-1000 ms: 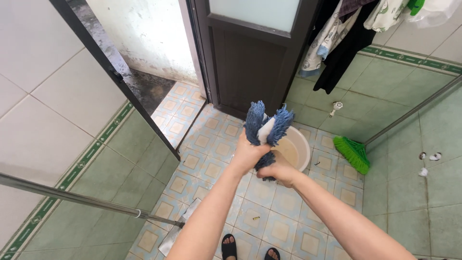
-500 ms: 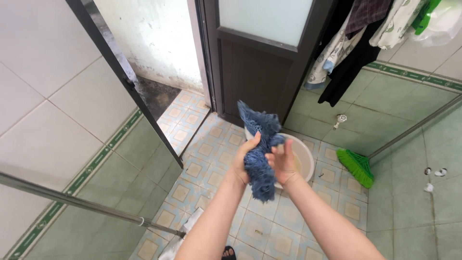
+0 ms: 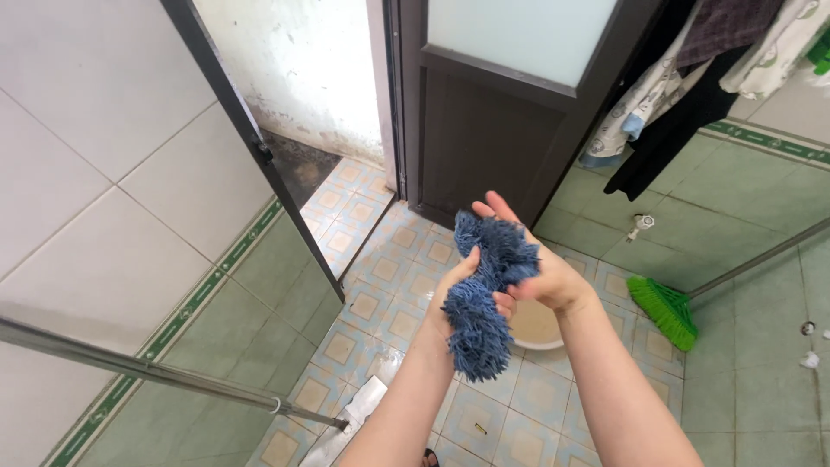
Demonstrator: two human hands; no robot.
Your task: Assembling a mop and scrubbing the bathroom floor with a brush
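A shaggy blue mop pad (image 3: 484,294) hangs bunched up between both my hands above a pale plastic basin (image 3: 534,327) of murky water on the floor. My left hand (image 3: 456,290) grips the pad from the left side, fingers wrapped into its fibres. My right hand (image 3: 536,264) presses against the pad's upper right part, palm on it, fingers stretched upward. The pad's lower end droops below my left wrist.
A metal mop pole (image 3: 156,367) slants across the lower left, ending at a flat mop plate (image 3: 346,428) on the tiled floor. A green broom head (image 3: 666,310) lies at the right wall. Clothes (image 3: 683,78) hang beside a dark door (image 3: 501,104).
The pad was folded upright with its white backing showing, then got twisted and bunched. My right hand moved from beneath it to its upper right side. The view shifted so the basin sits lower.
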